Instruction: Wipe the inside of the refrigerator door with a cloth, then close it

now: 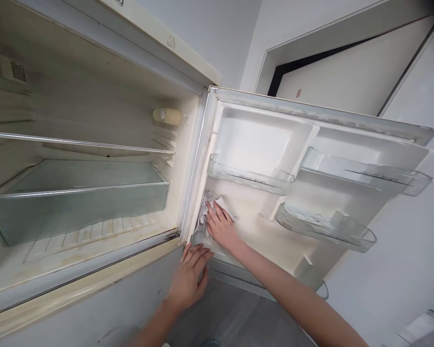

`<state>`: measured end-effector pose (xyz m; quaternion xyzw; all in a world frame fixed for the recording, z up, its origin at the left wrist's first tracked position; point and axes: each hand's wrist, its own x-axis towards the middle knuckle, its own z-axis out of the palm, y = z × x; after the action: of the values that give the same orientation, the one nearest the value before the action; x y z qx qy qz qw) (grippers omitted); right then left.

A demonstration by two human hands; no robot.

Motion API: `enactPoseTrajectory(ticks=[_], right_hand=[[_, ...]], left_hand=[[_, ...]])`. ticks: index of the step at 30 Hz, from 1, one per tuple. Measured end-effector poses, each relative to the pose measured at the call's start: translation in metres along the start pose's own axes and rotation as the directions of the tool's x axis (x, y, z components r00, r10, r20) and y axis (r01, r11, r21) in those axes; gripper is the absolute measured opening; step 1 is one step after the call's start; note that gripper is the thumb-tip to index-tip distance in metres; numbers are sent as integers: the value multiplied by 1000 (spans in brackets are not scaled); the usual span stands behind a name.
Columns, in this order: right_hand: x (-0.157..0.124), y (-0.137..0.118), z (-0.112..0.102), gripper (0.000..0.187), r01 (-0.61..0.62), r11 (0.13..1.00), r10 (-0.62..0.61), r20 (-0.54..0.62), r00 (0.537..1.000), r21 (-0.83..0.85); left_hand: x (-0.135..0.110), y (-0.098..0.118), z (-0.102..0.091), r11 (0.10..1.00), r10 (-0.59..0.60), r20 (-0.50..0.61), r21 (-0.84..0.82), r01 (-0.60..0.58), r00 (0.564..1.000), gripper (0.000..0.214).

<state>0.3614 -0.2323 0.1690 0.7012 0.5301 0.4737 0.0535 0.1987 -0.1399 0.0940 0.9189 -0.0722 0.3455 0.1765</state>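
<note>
My right hand [222,226] presses a crumpled whitish cloth [212,198] against the inner panel of the open refrigerator door [253,207], near its hinge side. The fingers lie over the cloth, and part of it bunches out above and to the left of them. Lower down, my left hand [192,274] rests by the door's bottom hinge corner, fingers stretched out at the end of the lowest clear door bin [235,274]. It holds nothing that I can see. My right forearm covers part of that bin.
Left of the door, the refrigerator interior [94,101] has a glass shelf [79,142] and a clear drawer [94,207]. More clear bins, an upper left one [251,176], an upper right one [365,171] and a middle right one [325,226], jut from the door. Behind stands a white door [347,72].
</note>
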Motion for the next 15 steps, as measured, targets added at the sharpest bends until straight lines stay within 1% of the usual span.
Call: enactPoseTrajectory(ticks=[2, 4, 6, 8, 10, 12, 13, 15], right_hand=[[-6, 1, 1, 35, 79, 997, -79, 1, 997, 8], [-11, 3, 2, 33, 140, 989, -141, 13, 990, 50], [-14, 5, 3, 34, 159, 979, -165, 38, 986, 123], [-15, 5, 4, 37, 140, 963, -162, 80, 983, 229], [-13, 3, 3, 41, 68, 931, -123, 133, 983, 359], [-11, 0, 0, 43, -50, 864, -53, 191, 980, 500], [-9, -1, -3, 44, -116, 812, -14, 218, 976, 573], [-7, -4, -10, 47, -239, 659, 50, 275, 960, 713]], left_hand=[[1, -1, 1, 1000, 1, -14, -2, -1, 1000, 54], [1, 0, 3, 1000, 14, -29, 16, -13, 999, 56], [-4, 2, 7, 998, 21, -71, 58, -17, 997, 58], [-15, 4, 13, 996, -13, -158, 87, 27, 987, 60], [-35, 4, 23, 990, -99, -250, 73, 121, 963, 60], [-61, -1, 37, 973, -206, -251, 45, 224, 946, 59], [-76, -4, 44, 962, -261, -222, 25, 273, 939, 58], [-109, -14, 60, 924, -382, -105, -16, 383, 918, 54]])
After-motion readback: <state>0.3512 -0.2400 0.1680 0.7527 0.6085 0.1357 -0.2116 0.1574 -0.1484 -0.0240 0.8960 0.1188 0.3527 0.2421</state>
